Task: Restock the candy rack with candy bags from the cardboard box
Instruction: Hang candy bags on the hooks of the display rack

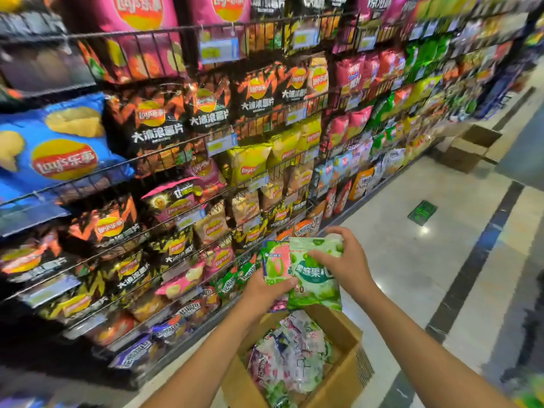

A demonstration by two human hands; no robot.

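Now the left grip (263, 290) clamps a pink-green candy bag (276, 262). The right grip (346, 265) pinches a green candy bag (316, 285) above the cardboard box (348, 375).

A large blue chip bag (56, 148) lies at the left. Black-and-orange chip bags (159, 122) stand beside it, pink chip bags (138, 22) above, yellow chip bags (250, 163) below right. Blurred price tags (218, 50) hang along the tier fronts. The glossy floor (412, 275) carries a green sticker (422, 212) and a dark stripe (475, 260). An open second carton (468, 148) stands far down the aisle.
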